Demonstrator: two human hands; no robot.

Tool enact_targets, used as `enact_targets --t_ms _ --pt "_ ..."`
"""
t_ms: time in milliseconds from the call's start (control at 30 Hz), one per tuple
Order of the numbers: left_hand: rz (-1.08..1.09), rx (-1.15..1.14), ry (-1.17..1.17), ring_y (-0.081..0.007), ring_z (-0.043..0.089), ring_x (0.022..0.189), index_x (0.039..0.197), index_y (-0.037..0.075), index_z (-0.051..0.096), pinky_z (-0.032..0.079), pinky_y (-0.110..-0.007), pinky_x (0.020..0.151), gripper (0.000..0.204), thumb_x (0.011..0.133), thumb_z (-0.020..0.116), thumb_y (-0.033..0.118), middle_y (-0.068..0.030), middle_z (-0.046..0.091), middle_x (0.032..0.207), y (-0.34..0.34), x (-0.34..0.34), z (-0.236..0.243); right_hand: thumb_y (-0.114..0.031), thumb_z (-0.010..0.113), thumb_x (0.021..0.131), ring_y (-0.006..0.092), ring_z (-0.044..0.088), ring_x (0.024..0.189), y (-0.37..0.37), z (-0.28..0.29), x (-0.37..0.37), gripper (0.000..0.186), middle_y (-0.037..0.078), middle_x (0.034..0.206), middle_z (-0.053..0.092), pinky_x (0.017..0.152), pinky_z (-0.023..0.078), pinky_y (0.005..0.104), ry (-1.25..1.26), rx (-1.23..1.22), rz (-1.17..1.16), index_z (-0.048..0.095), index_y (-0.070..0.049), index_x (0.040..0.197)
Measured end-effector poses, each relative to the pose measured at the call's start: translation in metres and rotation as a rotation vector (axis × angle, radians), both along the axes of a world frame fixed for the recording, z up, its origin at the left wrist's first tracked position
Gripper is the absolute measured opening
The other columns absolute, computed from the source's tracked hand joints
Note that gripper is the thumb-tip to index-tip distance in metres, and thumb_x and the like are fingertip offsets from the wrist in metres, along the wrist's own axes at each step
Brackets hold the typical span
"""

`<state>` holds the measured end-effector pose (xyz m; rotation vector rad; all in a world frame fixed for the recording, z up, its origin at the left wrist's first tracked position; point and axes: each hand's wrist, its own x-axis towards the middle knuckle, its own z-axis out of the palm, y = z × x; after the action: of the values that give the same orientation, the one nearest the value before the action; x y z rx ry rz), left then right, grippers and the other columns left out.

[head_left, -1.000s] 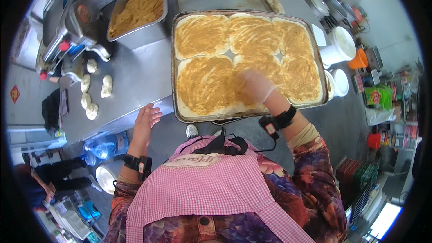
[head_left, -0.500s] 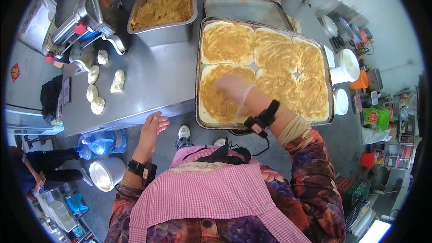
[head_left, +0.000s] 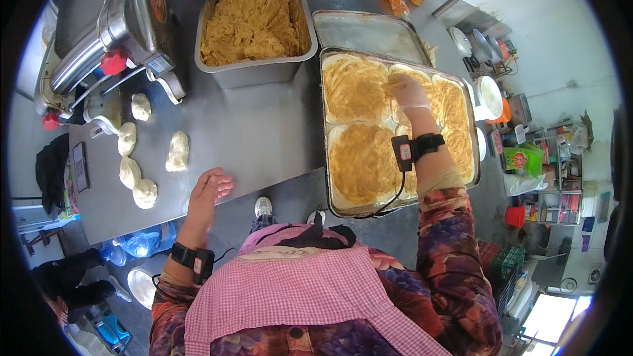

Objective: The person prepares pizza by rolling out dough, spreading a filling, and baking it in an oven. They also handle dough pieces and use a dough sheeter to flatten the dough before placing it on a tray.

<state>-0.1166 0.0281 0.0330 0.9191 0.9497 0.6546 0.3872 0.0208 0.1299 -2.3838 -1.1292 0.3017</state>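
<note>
A wide baking tray [head_left: 326,133] is set at the right of the tabletop [head_left: 264,118], overhanging its near edge, its long axis laid roughly left to right along two rows of three flat dough pieces [head_left: 359,89] coated in brownish-yellow filling [head_left: 366,165]; more is heaped in a deep metal pan [head_left: 254,77] on the far side. Over the far middle piece, the right hand [head_left: 410,92] is held with fingers bunched narrow; whether anything is pinched cannot be told. The left hand [head_left: 210,188] is held loosely half-curled at the near edge, near an elongated dough lump [head_left: 177,151] pointed near to far
</note>
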Motion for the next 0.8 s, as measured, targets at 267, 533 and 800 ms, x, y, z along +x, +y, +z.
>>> enact_targets --t_ms 267,533,800 --pt "-0.059 -0.018 -0.005 -0.0196 0.060 0.099 0.124 0.001 0.048 0.047 -0.031 0.088 0.036 0.101 0.041 0.028 -0.0117 0.060 0.108 0.045 -0.008 -0.013 -0.021 0.058 0.080 0.0329 0.063 0.094 0.032 -0.040 -0.028 0.025 0.017 0.099 0.067 0.083 0.050 0.0405 -0.442 -0.517 0.387 0.068 -0.008 0.099" --pt "-0.052 -0.041 0.014 -0.0196 0.060 0.098 0.125 0.001 0.047 0.047 -0.032 0.088 0.036 0.101 0.041 0.027 -0.0119 0.060 0.108 0.053 -0.004 -0.011 -0.014 0.059 0.078 0.0293 0.060 0.101 0.110 -0.052 -0.032 0.026 0.013 0.105 0.066 0.087 0.048 0.0383 -0.503 -0.060 0.877 0.068 -0.014 0.103" --pt "-0.047 -0.060 0.008 -0.0200 0.060 0.099 0.124 0.001 0.047 0.047 -0.032 0.088 0.035 0.101 0.041 0.027 -0.0116 0.061 0.108 0.059 -0.003 -0.014 -0.029 0.074 0.069 0.0275 0.062 0.103 0.077 -0.026 0.020 0.039 0.013 0.105 0.067 0.089 0.049 0.0316 -0.630 -0.697 0.249 0.069 -0.006 0.099"
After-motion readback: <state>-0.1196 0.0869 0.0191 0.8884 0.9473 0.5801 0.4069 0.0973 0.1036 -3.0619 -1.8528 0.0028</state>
